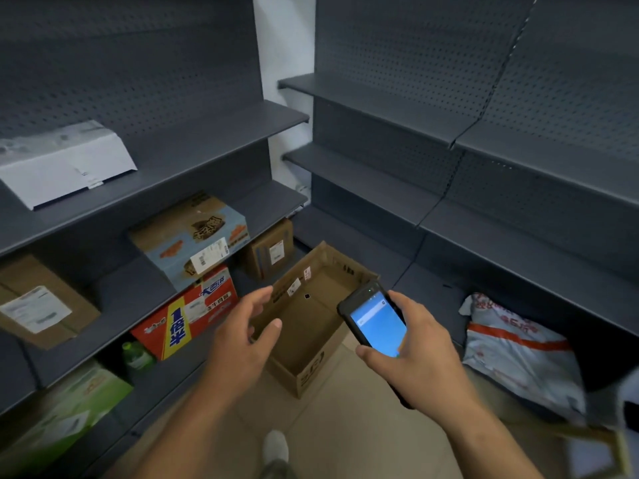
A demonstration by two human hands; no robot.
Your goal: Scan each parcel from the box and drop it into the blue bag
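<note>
An open brown cardboard box (313, 335) stands on the floor between the shelves; its inside shows only a tiny dark item (307, 296) on the bottom. My left hand (242, 344) hovers over the box's left rim, fingers relaxed, holding nothing. My right hand (415, 344) grips a black handheld scanner (375, 321) with a lit blue screen above the box's right side. A light blue bag (518, 357) with an orange stripe and red print lies on the lowest right shelf, to the right of the box.
Dark grey shelving lines both sides. The left shelves carry a white box (65, 164), a blue-and-brown carton (193, 236), brown cartons (38, 302), a red-and-yellow carton (186, 312) and a green box (62, 413). My shoe (275, 445) stands on the beige floor.
</note>
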